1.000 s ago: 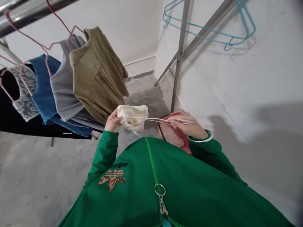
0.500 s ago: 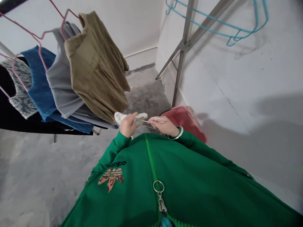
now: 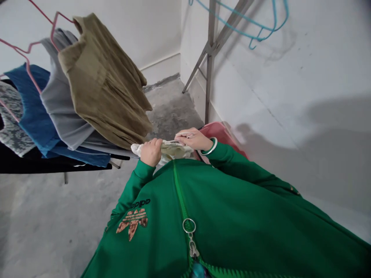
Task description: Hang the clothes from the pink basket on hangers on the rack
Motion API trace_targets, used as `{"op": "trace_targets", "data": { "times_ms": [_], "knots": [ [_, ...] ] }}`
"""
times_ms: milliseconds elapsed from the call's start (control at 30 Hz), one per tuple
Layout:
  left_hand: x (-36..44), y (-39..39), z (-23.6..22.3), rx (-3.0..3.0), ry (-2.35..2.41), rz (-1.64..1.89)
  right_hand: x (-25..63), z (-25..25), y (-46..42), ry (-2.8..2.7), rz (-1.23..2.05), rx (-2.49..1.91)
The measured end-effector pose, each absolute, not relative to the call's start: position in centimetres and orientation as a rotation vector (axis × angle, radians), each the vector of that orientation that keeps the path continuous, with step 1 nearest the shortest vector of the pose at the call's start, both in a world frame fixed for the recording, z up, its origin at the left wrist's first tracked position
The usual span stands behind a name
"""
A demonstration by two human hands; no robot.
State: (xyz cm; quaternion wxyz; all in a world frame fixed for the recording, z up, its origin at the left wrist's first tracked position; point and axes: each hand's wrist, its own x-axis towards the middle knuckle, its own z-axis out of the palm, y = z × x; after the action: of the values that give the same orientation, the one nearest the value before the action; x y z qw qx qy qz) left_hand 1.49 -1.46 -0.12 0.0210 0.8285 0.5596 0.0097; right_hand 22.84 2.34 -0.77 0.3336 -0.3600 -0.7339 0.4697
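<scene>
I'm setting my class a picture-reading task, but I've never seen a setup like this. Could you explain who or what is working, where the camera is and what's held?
There is no machine here, just a person's two bare hands. One camera, worn on the head, looks forward and down over a green jacket. The left hand grips a pale cloth item; the right hand pinches a white cord, which may be part of it. On the left, clothes hang on pink hangers, an olive shirt among them. A pink container is partly hidden behind the right arm. No tabletop shows; the bare surface below is grey floor.
</scene>
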Motion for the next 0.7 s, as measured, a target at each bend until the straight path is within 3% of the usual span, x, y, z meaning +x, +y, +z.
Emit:
{"op": "trace_targets", "data": {
  "times_ms": [100, 200, 267, 433, 700],
  "knots": [
    [0.8, -1.4, -0.5, 2.539, 1.71, 0.176, 23.2, -1.1, 2.8, -1.796, 1.048, -0.945],
    [0.1, -1.3, -0.4, 2.477, 1.798, 0.552, 23.9, -1.8, 2.0, -1.609, 0.637, -1.015],
    [-0.2, -1.3, 0.0, 2.433, 1.84, 0.752, 24.0, -2.8, 0.9, -1.686, 0.538, -0.983],
    [0.0, -1.6, 1.9, 2.424, 1.82, 0.886, 21.9, -7.1, -0.2, -2.322, 0.707, -0.678],
    [0.9, -3.4, 4.5, 2.469, 1.669, 0.854, 17.6, -11.1, 4.2, -2.652, 0.742, -0.61]
  ]
}}
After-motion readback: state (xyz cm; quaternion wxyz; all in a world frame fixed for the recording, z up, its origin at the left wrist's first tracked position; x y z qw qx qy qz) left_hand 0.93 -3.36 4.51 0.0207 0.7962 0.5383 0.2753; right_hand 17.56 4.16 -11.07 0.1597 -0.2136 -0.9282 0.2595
